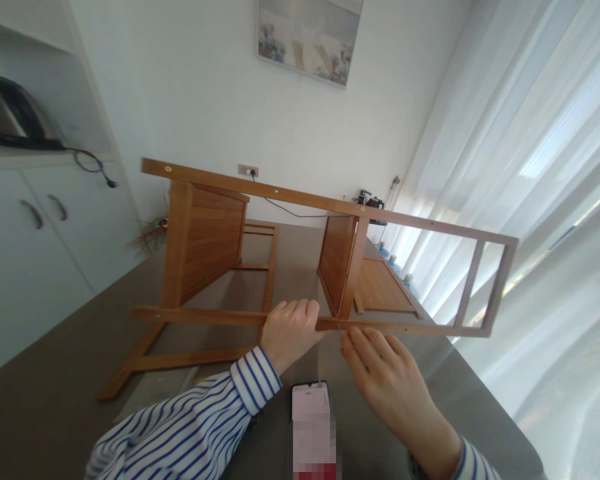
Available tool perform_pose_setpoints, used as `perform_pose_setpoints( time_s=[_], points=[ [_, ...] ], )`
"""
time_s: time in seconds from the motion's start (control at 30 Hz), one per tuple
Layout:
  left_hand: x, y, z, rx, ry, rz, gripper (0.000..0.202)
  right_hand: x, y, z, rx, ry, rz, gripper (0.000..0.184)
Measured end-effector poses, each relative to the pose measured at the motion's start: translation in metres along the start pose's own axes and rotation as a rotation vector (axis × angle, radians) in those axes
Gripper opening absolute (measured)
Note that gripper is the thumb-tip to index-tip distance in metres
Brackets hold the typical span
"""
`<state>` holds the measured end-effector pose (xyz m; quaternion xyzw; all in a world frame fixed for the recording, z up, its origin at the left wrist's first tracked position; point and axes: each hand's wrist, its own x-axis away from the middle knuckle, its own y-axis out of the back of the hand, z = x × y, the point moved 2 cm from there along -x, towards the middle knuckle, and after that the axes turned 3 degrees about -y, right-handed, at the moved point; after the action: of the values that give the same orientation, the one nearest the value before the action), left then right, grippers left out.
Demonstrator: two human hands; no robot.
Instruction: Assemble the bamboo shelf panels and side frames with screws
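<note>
A wooden shelf frame (310,201) lies on its side on the grey table, with two slatted shelf panels, a left one (213,233) and a middle one (337,257), between its long rails. My left hand (291,333) is closed around the near rail (205,316), its thumb pointing right along the wood. Close to the joint of the middle shelf, my right hand (383,370) pinches its fingertips together at the near rail. Whatever sits in that pinch is too small to name. Screw heads or holes dot both rails.
On the grey table (460,387), a phone (313,420) lies below my hands. A loose wooden panel (385,283) rests behind the frame, and several bottles (393,261) stand by the curtain (555,167). A kettle (17,110) is on the left counter.
</note>
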<state>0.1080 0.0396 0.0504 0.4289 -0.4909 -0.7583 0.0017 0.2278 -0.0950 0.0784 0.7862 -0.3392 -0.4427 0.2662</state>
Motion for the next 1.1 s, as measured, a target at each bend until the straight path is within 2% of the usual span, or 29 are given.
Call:
perform_pose_setpoints(
  time_s=[0.43,0.6,0.73,0.83,1.0,1.1],
  points=[
    [0.000,-0.001,0.000,0.008,0.009,0.012,0.043,-0.004,-0.004,0.003,0.043,0.000,0.001,0.023],
    [-0.001,0.000,0.000,0.008,0.015,0.007,0.044,-0.003,-0.008,0.009,0.013,-0.069,-0.049,0.021],
    [-0.001,0.000,0.000,0.016,0.015,0.003,0.042,-0.001,-0.019,0.019,-0.127,-0.247,-0.129,0.029],
    [0.000,0.000,0.000,0.030,0.020,-0.001,0.043,-0.001,-0.028,0.027,-0.350,-0.459,-0.173,0.031],
    [0.000,-0.001,0.000,0.002,0.021,0.013,0.044,-0.005,-0.038,0.038,-1.014,-0.923,-0.211,0.028],
    [0.000,-0.002,0.000,-0.010,0.016,0.015,0.043,-0.009,-0.040,0.043,-1.397,-1.111,-0.219,0.031]
  ],
)
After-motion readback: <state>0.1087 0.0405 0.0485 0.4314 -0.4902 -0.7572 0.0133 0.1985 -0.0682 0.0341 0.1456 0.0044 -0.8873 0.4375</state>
